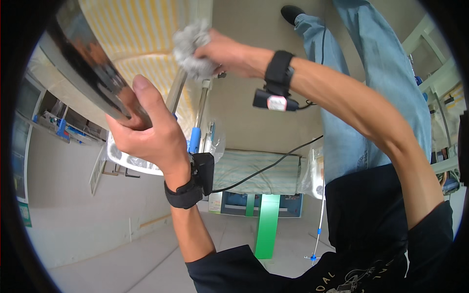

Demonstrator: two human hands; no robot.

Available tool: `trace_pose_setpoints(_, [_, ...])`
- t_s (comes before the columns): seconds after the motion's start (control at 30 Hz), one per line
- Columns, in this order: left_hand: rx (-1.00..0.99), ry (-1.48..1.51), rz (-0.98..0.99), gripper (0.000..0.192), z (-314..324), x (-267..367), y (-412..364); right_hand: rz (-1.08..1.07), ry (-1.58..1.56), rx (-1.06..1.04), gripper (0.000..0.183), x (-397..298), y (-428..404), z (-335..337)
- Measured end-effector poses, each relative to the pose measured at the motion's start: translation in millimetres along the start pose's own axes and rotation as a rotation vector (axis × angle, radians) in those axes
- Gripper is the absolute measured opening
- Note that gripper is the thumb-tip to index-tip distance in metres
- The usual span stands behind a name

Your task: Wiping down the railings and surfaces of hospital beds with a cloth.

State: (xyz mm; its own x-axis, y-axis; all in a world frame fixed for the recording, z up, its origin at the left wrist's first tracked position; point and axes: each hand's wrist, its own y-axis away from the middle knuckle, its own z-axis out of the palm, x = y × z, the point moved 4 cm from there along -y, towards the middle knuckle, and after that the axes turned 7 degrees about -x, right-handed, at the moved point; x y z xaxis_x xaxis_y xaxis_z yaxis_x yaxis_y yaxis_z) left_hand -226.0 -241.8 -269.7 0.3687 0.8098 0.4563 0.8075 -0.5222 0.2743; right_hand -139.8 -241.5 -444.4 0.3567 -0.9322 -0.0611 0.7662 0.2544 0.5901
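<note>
My left hand (152, 133) is wrapped around the lower end of a thick, shiny metal tube or rail (97, 69), with the thumb along its near side. The polished surface reflects the hand, and the tube's upper end runs out of view. To the right, my right hand (227, 53) clutches a crumpled grey cloth (194, 49). Both the hand and the cloth are blurred, and the cloth appears apart from the tube. Behind it lies a yellow-and-white striped bed sheet (135, 29).
A metal rail with a blue sleeve (195, 139) runs beside the bed. A black cable (271, 164) trails between my wrist devices. Another bed with a striped cover (256, 172), a green panel (269, 227) and a thin pole (320, 219) are farther off. My jeans-clad legs (384, 73) show at right.
</note>
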Motion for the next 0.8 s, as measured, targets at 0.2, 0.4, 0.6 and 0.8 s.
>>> trace_pose_setpoints(0.2, [0.021,-0.015,0.045,0.052,-4.8,-13.3,-0.6,0.125,0.019,-0.274,0.087,-12.3,71.6,79.6])
trace_pose_setpoints(0.4, [-0.033,-0.026,-0.073,0.050,-1.8,0.8,1.6,0.047,-0.205,-0.178,0.085,15.0,49.9,82.0])
trace_pose_setpoints(0.6, [-0.043,-0.085,-0.052,0.052,-2.0,0.2,0.3,-0.043,-0.271,0.223,0.077,16.3,6.0,62.4])
trace_pose_setpoints(0.8, [-0.013,0.019,-0.021,0.054,-1.0,-0.2,0.8,-0.124,-0.144,0.527,0.073,34.9,-51.3,6.9])
